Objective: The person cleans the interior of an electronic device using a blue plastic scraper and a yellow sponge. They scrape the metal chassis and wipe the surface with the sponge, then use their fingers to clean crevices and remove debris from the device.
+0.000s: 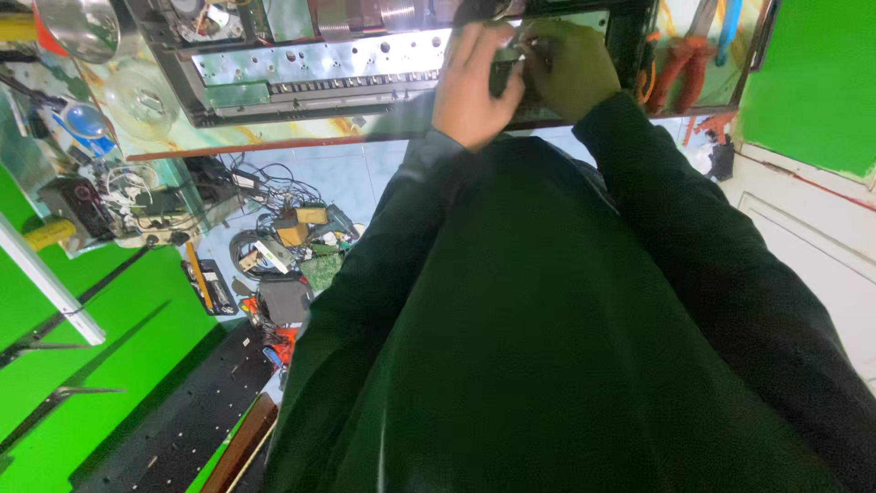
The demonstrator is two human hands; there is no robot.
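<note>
both hands meet at the top of the view, over the right end of an opened machine (319,64) whose long metal plate is dotted with holes. the left hand (474,82) is curled, its fingers bent around a small dark part (505,68) at the machine's edge, grasping it. the right hand (570,68) presses in from the other side, touching the same part; whether its grip is clenched cannot be told. the machine lies on a table (228,141) with a pale patterned top. orange-handled pliers (680,68) lie just beside the right hand. a metal bowl (78,27) sits at the far left; its contents are hidden. tangled wires and boxes (283,237) lie on the floor below.
</note>
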